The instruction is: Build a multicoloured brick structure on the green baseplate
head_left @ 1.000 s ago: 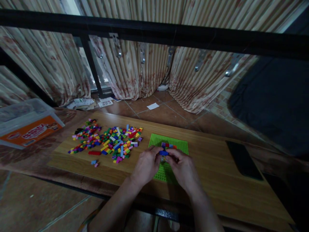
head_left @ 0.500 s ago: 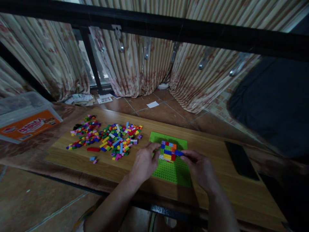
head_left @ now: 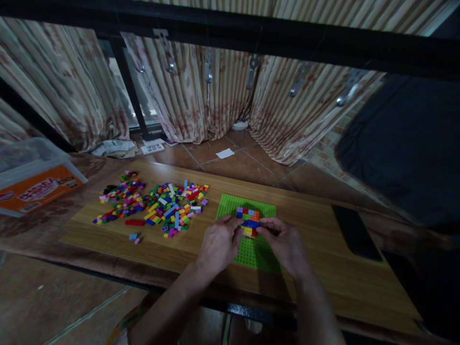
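Observation:
A long blue toy brick (head_left: pixel 250 224) lies across the small multicoloured brick build (head_left: pixel 247 213) on the green studded baseplate (head_left: pixel 251 256). My right hand (head_left: pixel 285 242) pinches the right end of this brick between thumb and fingers. At its left end, the thumb and fingertips of my left hand (head_left: pixel 220 242) close on it. Red, orange, light blue and purple bricks show behind it, yellow and red ones in front. Whether the blue brick is pressed fully down cannot be seen.
Loose bricks (head_left: pixel 168 206) are heaped on the wooden board (head_left: pixel 323 282) to the left, with a red piece (head_left: pixel 134 223) nearer me. A clear tub (head_left: pixel 39 177) with an orange label stands far left. A black phone-like slab (head_left: pixel 355 232) lies right.
My right hand has carried the blue brick leftward over the build. My left fingers have come in to its left end. The view has shifted slightly.

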A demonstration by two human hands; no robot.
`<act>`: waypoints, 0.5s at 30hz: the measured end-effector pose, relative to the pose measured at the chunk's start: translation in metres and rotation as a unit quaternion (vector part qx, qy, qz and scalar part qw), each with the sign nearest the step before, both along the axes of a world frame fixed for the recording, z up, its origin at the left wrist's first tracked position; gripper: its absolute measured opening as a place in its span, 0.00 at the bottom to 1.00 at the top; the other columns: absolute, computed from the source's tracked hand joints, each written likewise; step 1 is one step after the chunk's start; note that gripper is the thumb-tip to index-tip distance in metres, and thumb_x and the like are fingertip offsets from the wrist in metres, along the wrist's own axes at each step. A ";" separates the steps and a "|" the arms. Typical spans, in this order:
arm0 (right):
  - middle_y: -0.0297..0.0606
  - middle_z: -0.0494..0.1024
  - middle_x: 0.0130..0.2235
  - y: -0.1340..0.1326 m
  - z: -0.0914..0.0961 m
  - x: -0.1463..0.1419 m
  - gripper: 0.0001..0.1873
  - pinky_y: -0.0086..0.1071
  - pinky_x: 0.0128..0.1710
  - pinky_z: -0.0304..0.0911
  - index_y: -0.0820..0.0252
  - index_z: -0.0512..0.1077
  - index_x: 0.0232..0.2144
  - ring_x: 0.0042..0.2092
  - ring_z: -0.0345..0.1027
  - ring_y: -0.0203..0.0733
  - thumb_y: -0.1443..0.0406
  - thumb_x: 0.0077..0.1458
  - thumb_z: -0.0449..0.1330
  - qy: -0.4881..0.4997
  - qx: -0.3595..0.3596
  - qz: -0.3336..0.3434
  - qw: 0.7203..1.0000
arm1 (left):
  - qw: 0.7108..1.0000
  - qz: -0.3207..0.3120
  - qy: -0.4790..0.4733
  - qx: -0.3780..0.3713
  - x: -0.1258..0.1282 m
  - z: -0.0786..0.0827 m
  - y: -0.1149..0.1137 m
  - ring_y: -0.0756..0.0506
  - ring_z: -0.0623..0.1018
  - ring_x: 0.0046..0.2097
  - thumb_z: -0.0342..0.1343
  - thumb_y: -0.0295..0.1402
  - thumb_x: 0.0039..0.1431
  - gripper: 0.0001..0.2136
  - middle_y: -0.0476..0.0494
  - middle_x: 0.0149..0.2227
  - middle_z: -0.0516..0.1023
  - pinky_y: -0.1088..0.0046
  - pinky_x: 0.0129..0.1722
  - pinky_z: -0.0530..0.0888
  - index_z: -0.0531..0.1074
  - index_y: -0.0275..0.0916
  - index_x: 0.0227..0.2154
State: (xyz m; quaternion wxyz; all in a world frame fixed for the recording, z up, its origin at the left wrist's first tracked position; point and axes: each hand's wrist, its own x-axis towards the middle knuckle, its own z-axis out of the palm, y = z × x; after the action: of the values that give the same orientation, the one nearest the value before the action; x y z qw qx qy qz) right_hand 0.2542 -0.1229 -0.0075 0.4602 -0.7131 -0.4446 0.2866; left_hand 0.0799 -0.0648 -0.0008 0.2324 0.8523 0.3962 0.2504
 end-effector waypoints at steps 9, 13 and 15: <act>0.40 0.81 0.35 -0.001 0.003 0.008 0.17 0.38 0.39 0.65 0.58 0.76 0.35 0.37 0.73 0.46 0.51 0.52 0.59 -0.046 -0.021 -0.017 0.999 | 1.000 -0.004 0.014 0.026 0.002 0.001 -0.003 0.46 0.76 0.41 0.50 0.33 0.64 0.11 0.45 0.39 0.75 0.70 0.43 0.73 0.74 0.42 0.46; 0.40 0.80 0.33 0.002 0.005 0.004 0.21 0.37 0.36 0.63 0.59 0.76 0.35 0.34 0.72 0.45 0.48 0.52 0.57 -0.054 -0.053 -0.016 0.997 | 0.999 -0.008 0.017 0.035 0.004 0.000 -0.003 0.46 0.75 0.40 0.50 0.32 0.63 0.11 0.45 0.39 0.75 0.69 0.43 0.73 0.74 0.42 0.46; 0.40 0.80 0.32 0.004 0.004 0.001 0.21 0.37 0.35 0.63 0.59 0.76 0.34 0.33 0.72 0.44 0.48 0.52 0.58 -0.049 -0.063 -0.015 0.997 | 0.999 -0.012 0.019 0.038 0.004 -0.001 -0.003 0.46 0.75 0.40 0.50 0.32 0.63 0.12 0.45 0.39 0.74 0.69 0.43 0.73 0.73 0.42 0.47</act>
State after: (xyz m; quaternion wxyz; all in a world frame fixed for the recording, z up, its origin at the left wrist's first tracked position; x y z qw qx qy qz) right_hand 0.2556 -0.1190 -0.0030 0.3962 -0.7606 -0.4367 0.2717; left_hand 0.0838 -0.0676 -0.0018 0.1950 0.8698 0.3803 0.2465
